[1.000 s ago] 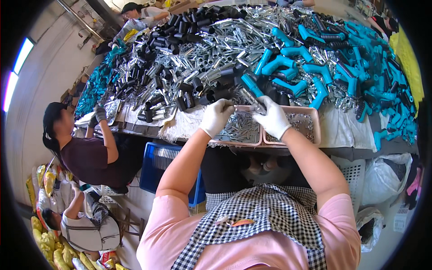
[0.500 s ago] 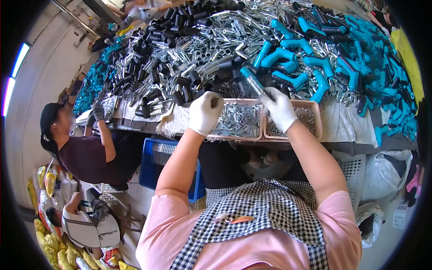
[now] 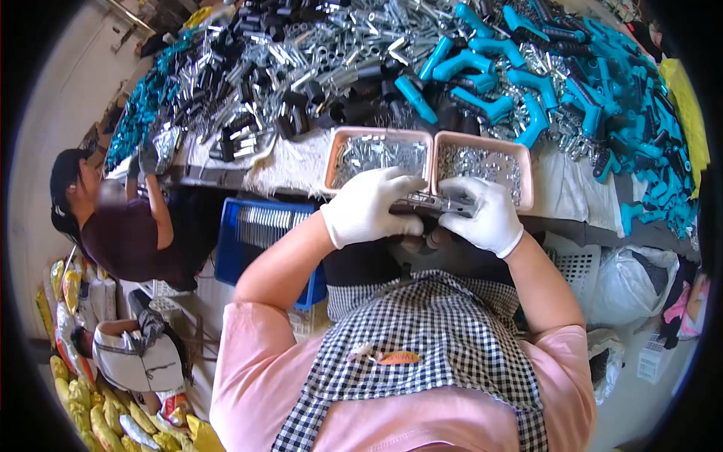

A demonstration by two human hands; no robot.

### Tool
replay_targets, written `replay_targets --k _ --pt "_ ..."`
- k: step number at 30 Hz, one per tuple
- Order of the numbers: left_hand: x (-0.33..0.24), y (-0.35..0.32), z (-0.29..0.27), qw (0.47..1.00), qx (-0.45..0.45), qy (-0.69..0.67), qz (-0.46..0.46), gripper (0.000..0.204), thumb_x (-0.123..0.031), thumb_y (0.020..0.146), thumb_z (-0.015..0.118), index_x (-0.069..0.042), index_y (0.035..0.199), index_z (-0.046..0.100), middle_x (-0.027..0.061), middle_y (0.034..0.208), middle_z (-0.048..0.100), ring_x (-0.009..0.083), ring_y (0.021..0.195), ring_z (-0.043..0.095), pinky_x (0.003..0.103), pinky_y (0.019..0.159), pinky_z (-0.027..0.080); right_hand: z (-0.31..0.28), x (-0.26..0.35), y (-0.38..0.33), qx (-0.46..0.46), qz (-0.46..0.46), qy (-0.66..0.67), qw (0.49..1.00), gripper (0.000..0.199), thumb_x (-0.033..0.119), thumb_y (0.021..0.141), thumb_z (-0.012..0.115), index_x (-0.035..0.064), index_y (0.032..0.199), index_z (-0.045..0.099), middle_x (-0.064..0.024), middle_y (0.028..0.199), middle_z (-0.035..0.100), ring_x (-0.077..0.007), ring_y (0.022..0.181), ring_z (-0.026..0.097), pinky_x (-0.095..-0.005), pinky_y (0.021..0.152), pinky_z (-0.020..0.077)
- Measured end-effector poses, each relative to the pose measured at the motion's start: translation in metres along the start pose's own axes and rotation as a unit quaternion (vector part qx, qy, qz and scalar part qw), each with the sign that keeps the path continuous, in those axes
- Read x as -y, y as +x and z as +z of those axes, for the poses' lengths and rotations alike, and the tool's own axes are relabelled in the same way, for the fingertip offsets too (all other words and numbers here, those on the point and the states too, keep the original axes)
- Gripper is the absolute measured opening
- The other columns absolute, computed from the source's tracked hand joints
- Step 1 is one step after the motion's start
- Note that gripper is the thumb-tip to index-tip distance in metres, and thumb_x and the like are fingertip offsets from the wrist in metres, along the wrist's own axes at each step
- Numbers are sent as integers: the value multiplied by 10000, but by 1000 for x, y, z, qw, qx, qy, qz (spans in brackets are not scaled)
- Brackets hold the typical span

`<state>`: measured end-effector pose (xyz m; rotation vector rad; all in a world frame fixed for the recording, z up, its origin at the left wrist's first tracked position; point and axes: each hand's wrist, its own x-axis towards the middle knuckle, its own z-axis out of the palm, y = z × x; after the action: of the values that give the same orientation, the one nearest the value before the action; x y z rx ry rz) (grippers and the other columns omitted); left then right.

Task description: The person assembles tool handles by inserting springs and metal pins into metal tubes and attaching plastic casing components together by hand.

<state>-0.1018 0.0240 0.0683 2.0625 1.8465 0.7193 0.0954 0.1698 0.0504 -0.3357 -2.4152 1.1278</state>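
In front of my apron, both gloved hands grip a slim silvery metal rod-like part (image 3: pixel 425 200) lying crosswise between them. My left hand (image 3: pixel 374 206) closes on its left end, with thumb and fingers pinched around it. At the other end, my right hand (image 3: pixel 484 215) wraps its fingers round the part. Just beyond stand two pink trays: the left tray (image 3: pixel 329 162) holds small metal pins, and the right tray (image 3: pixel 527 177) holds tiny metal pieces. The fingers hide much of the held part, so its exact kind cannot be told.
A heap of metal tubes (image 3: pixel 324 56), black sleeves (image 3: pixel 290 120) and teal handles (image 3: pixel 482 68) covers the table. A blue crate (image 3: pixel 260 264) with metal parts stands below it. At the left a co-worker (image 3: pixel 124 226) sits; white sacks (image 3: pixel 629 286) stand at the right.
My right hand has come back from the heap with the metal part, and my left hand has moved in to grip it too. A teal tube lies where my right hand was reaching.
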Motion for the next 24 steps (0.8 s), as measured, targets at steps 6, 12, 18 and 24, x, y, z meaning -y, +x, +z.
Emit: replay_targets --k 6,12,18,24 --pt "-18 -2 36 999 18 -9 46 361 -358 751 755 -22 864 686 148 758 627 350 708 640 433 659 513 23 -5 -29 -18 -75 -73 994 545 169 652 813 80 1155 622 -135 918 684 -319 803 682 -397 705 551" --pt "-11 -12 52 986 95 -133 -12 445 -424 788 719 1 913 681 205 815 649 381 737 645 441 681 515 28 -1 -42 40 -79 -162 983 521 224 687 771 112 1172 618 -109 839 656 -308 698 660 -396 607 535" --pt "0 -28 53 961 136 -237 -33 495 -425 827 709 18 1043 660 215 811 651 382 774 654 428 709 520 22 7 -34 112 -174 -262 943 538 185 666 728 93 1184 613 -54 766 579 -232 612 608 -352 543 501" --pt "-13 -39 74 995 50 -85 -1 328 -351 783 706 -38 733 623 168 634 620 381 577 617 454 557 514 47 4 -42 109 -113 -187 970 646 128 663 702 95 1292 561 -95 759 625 -287 645 641 -389 579 522"
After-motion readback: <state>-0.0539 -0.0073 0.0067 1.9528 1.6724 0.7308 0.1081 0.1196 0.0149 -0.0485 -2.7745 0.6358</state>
